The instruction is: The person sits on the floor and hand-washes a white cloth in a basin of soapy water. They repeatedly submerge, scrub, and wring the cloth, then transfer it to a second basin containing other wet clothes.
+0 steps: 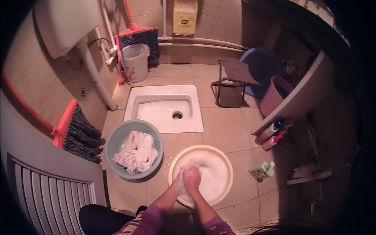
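A cream-coloured plastic basin [230,173] full of white suds sits on the tiled floor before me. Over its left side, my right hand [192,178] is curled into a fist. My left hand [179,182] is pressed against it, mostly covered by foam and by the right hand. Whether cloth is gripped between them cannot be made out under the suds. To the left stands a grey-green basin [110,152] with wet, crumpled white cloth [139,152] in it.
Beyond the basins is a white squat toilet [164,126] set in the floor. A folding stool [235,76] stands at the back right, near a pink bucket [271,100]. A pump bottle [261,171] is on the right. A louvred door [53,194] borders the left, beside a mop [80,132].
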### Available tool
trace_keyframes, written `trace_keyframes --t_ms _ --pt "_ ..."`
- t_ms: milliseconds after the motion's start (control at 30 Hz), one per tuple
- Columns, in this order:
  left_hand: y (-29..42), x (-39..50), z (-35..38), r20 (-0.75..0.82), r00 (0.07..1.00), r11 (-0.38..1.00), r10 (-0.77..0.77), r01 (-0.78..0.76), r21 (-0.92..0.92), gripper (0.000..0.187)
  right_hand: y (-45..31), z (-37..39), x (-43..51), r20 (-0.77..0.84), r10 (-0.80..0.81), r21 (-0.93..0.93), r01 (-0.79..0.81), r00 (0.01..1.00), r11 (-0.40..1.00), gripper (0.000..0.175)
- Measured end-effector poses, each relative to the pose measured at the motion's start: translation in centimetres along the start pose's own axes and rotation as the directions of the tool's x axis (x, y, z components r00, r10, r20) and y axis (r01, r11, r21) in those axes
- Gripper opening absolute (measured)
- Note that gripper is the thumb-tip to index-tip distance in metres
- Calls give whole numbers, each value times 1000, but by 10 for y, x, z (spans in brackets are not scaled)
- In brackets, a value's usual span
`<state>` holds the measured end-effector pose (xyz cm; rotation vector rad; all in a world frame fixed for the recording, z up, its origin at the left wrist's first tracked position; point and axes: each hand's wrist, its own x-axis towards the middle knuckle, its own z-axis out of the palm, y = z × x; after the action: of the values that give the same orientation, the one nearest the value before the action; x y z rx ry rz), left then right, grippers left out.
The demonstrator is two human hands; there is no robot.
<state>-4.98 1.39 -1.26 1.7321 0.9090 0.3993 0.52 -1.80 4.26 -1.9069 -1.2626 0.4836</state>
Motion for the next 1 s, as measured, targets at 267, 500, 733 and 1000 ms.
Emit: trace_keyframes --t_ms 267,500,733,1000 --pt "40 9 -21 -112 911 499 -398 113 -859 30 89 -58 77 205 201 398 -270 958 877 14" --pt "48 8 -39 -462 750 801 -473 148 -580 31 77 -85 80 118 107 451 -149 987 880 13" --pt "13 21 -8 -581 745 829 -327 -69 -555 12 125 -41 62 -112 -96 -173 76 989 982 30" --pt "-23 17 2 35 787 506 -616 429 -748 38 85 -29 45 543 320 290 -531 777 796 48"
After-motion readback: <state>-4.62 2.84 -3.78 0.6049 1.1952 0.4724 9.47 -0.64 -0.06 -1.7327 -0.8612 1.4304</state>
